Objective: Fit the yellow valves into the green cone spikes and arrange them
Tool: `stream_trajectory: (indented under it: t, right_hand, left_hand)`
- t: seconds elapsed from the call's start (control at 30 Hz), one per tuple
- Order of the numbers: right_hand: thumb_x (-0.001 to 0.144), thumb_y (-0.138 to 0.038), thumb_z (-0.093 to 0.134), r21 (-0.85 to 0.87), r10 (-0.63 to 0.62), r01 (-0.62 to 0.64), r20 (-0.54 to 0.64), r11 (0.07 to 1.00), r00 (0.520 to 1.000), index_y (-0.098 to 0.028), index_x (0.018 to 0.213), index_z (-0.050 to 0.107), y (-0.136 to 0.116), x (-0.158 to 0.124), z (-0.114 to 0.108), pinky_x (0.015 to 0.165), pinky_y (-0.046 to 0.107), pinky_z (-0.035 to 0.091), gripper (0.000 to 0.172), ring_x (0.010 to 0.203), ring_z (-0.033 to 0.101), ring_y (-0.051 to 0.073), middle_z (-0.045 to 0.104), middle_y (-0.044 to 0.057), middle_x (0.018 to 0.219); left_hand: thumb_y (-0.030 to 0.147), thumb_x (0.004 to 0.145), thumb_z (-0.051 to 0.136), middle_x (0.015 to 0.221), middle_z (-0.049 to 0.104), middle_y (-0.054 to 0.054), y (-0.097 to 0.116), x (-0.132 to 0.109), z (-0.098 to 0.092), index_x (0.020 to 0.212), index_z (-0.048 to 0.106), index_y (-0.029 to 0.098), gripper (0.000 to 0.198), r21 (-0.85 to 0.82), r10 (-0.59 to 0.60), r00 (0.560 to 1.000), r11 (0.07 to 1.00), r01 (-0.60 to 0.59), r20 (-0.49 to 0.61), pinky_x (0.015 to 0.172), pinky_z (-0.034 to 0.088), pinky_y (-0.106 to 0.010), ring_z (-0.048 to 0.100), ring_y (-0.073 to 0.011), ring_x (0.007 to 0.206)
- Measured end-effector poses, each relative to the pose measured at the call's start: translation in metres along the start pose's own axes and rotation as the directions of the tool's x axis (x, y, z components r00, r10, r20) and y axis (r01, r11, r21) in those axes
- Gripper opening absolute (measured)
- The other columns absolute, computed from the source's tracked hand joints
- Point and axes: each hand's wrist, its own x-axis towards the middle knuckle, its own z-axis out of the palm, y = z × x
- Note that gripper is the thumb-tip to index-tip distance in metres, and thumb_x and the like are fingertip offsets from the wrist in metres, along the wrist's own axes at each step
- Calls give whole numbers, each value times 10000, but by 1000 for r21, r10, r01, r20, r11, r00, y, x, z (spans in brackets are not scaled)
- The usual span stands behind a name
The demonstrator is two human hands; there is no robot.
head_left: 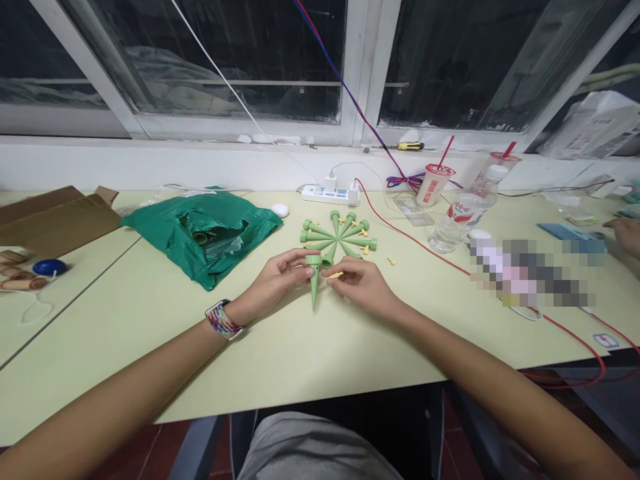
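My left hand (283, 275) is closed on a green plastic watering spike (314, 283), held with its point downward and its wide cap at the top. Close on its right, my right hand (364, 283) pinches a small yellow valve (336, 275) whose tip points at the spike's side. Whether the two parts touch I cannot tell. Just behind both hands, several more green watering spikes (320, 237) lie in a ring, points together, some with yellow valves attached. One loose yellow valve (391, 261) rests on the table to the right of the ring.
On the table (280, 360), a torn green plastic bag (240, 220) lies left, near a cardboard box (60, 217). A power strip (325, 194) sits behind. To the right are a water bottle (463, 213), a paper cup (434, 185), a red cable (400, 233) and another person's hand (625, 235).
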Motion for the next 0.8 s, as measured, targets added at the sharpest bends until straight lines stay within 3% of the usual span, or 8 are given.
stream_trajectory:
  t: [0.1, 0.27, 0.37, 0.47, 0.57, 0.7, 0.8]
  right_hand:
    - [862, -327, 732, 113, 129, -134, 49, 985, 990, -176, 948, 778, -3, 1, -2, 550, 253, 502, 180, 540, 594, 112, 649, -5, 699]
    - [860, -389, 759, 184, 177, -187, 66, 965, 982, -171, 929, 756, 2, 3, -3, 465, 214, 431, 229, 441, 510, 88, 537, -66, 525]
    - [794, -423, 836, 261, 228, -240, 74, 935, 971, -157, 926, 772, 4, 5, -2, 496, 238, 507, 304, 485, 569, 105, 605, -34, 578]
    - [778, -454, 842, 384, 272, -286, 93, 878, 958, -155, 1047, 774, 2, 5, -2, 587, 300, 607, 408, 619, 689, 156, 747, 46, 803]
    - [811, -455, 794, 436, 274, -300, 123, 848, 954, -168, 1150, 754, 0, 5, -3, 631, 322, 635, 446, 708, 745, 186, 784, 90, 994]
    - [838, -475, 780, 395, 253, -288, 140, 872, 957, -177, 1160, 732, 3, 5, -5, 608, 292, 619, 441, 708, 750, 182, 782, 84, 999]
    - [893, -509, 733, 312, 220, -258, 153, 914, 963, -176, 1120, 731, 5, 5, -4, 519, 230, 543, 404, 585, 668, 121, 751, 46, 879]
  left_hand:
    - [352, 870, 841, 993, 733, -66, -1, 1, 0, 1314, 726, 231, 474, -11, -8, 1000, 1000, 9, 9, 860, 547, -344, 689, -193, 908]
    - [353, 864, 844, 1018, 743, -78, -4, 2, -1, 1308, 729, 230, 475, -18, -10, 1000, 1000, 10, -5, 846, 560, -340, 696, -201, 926]
    - [347, 864, 842, 1077, 751, -94, -4, 2, -1, 1298, 732, 228, 463, -34, -14, 1000, 999, 14, -7, 862, 570, -350, 705, -217, 968]
    - [351, 862, 845, 1116, 760, -111, -3, 2, 0, 1297, 730, 226, 467, -50, -21, 1000, 999, 21, 1, 891, 568, -371, 719, -235, 995]
    - [352, 860, 847, 1103, 763, -116, -2, 1, 1, 1305, 726, 218, 481, -44, -19, 1000, 999, 19, -4, 898, 562, -384, 721, -243, 997]
    - [350, 856, 850, 1046, 762, -102, -2, 2, 1, 1297, 730, 213, 477, -47, -19, 1000, 999, 19, -5, 876, 554, -372, 711, -225, 953]
    - [342, 855, 852, 1033, 761, -95, -2, 2, 1, 1287, 734, 210, 467, -55, -13, 1000, 998, 13, -4, 861, 545, -356, 701, -206, 913]
